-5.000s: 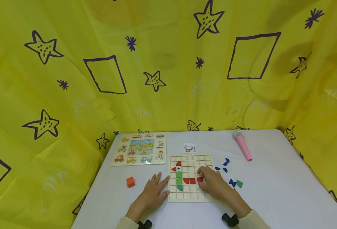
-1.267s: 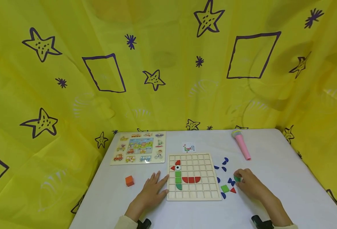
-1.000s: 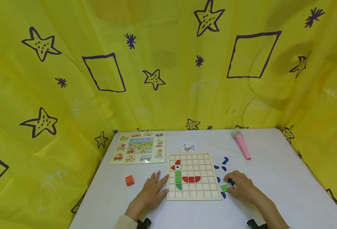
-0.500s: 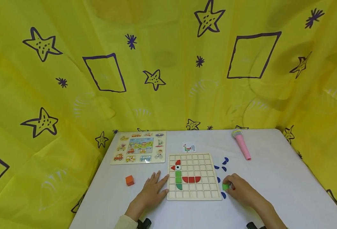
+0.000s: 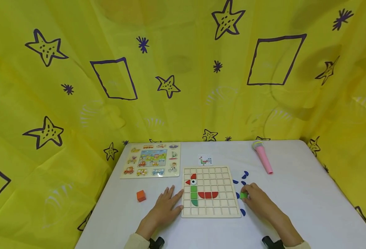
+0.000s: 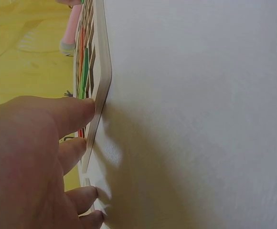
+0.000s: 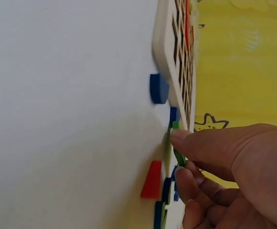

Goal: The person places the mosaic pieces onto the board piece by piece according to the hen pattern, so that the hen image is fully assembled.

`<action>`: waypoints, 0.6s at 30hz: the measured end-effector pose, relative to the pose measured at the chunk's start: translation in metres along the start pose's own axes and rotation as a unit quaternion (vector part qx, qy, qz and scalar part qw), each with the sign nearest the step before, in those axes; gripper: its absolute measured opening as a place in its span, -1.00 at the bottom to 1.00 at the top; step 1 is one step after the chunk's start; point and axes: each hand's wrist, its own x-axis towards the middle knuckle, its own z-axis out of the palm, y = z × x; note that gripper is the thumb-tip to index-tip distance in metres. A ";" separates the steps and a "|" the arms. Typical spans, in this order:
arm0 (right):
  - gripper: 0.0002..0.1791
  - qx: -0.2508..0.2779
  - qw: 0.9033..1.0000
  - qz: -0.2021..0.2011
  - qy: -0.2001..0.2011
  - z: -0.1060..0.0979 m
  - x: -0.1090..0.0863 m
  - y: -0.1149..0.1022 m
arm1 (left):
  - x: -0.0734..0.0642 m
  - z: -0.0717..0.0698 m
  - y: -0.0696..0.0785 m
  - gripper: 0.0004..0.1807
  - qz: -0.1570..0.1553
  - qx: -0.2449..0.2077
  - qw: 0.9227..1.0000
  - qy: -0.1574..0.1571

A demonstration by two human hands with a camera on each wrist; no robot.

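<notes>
My right hand (image 5: 257,200) pinches a green square tile (image 5: 243,195) between thumb and fingers, just beyond the right edge of a wooden grid board (image 5: 208,211). The right wrist view shows the same green tile (image 7: 178,156) nearly edge-on. Red, green and eye-marked tiles on the board form part of a bird shape. My left hand (image 5: 167,209) rests at the board's left edge, fingers spread; in the left wrist view its thumb (image 6: 79,114) touches the board's side. Blue pieces (image 5: 243,212) lie beside the board, and a red piece (image 7: 152,180) shows below the right hand.
Behind the board lies a small picture card (image 5: 205,159). A picture puzzle board (image 5: 130,174) is at back left, with an orange cube (image 5: 141,195) in front of it. A pink microphone (image 5: 265,160) lies at back right, before a yellow curtain (image 5: 183,114).
My right hand let go of a red curved tile, now in the board, and moved right to the loose pieces. It then came back left and picked up the green square tile. Left hand stayed.
</notes>
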 end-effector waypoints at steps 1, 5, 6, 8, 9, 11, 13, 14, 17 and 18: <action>-0.79 -0.002 1.000 -0.001 0.002 0.000 0.002 -0.001 | 0.000 -0.001 0.000 -0.30 0.000 -0.001 1.000 0.000; -0.79 -0.006 1.000 0.001 0.009 -0.001 0.006 -0.006 | -0.001 -0.002 0.002 -0.30 -0.001 -0.003 1.000 -0.001; -0.79 -0.007 1.000 0.005 0.008 -0.002 0.006 -0.007 | 0.000 -0.002 0.002 -0.30 -0.001 -0.004 1.000 -0.001; -0.78 -0.009 1.000 0.016 0.004 -0.005 0.007 -0.009 | 0.000 -0.002 0.002 -0.30 -0.002 -0.004 1.000 -0.002; -0.76 -0.011 1.000 0.020 0.003 -0.006 0.007 -0.009 | 0.000 -0.002 0.003 -0.30 -0.002 -0.004 1.000 -0.003; -0.75 -0.007 1.000 0.024 0.001 -0.008 0.008 -0.011 | 0.000 -0.002 0.003 -0.30 -0.002 -0.003 1.000 -0.004; -0.75 0.005 1.000 0.025 -0.002 -0.007 0.009 -0.015 | 0.000 -0.002 0.003 -0.30 -0.002 -0.003 1.000 -0.003; -0.74 0.013 1.000 0.024 -0.005 -0.006 0.009 -0.017 | -0.001 -0.002 0.003 -0.30 -0.003 -0.002 1.000 -0.002; -0.74 0.041 0.999 0.024 -0.018 0.000 0.011 -0.028 | -0.001 -0.002 0.003 -0.30 -0.005 -0.003 1.000 0.000; -0.74 0.047 0.998 0.023 -0.021 0.003 0.012 -0.033 | -0.001 -0.002 0.003 -0.30 -0.006 -0.003 1.000 0.000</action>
